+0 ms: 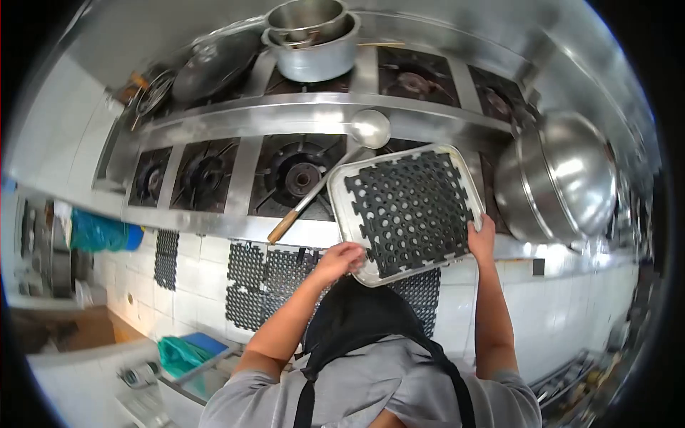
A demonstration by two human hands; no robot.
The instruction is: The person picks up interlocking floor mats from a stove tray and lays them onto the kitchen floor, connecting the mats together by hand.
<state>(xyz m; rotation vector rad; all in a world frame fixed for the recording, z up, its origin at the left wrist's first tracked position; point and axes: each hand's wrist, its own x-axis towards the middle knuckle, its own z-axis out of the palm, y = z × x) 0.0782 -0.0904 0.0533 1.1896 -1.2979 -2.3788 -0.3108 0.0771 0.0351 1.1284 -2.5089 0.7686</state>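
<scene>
Right hand [481,239] gripping rectangular tray [344,214] by rim. Left hand [343,261], loosely half open, touching near corner. Perforated black mat [414,214] lying inside.

A shallow, pale tray [344,212] with rounded corners hangs over the stove's [325,230] front edge, turned a little askew, its right side gripped by the right hand [481,237], the left hand [340,262] at its near-left corner. In it lies a black rubbery-looking mat [410,210], full of round holes, with tabbed edges.

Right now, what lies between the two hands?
The pale rectangular tray with a black perforated mat in it, between left hand and right hand. Shows in the head view.
</scene>
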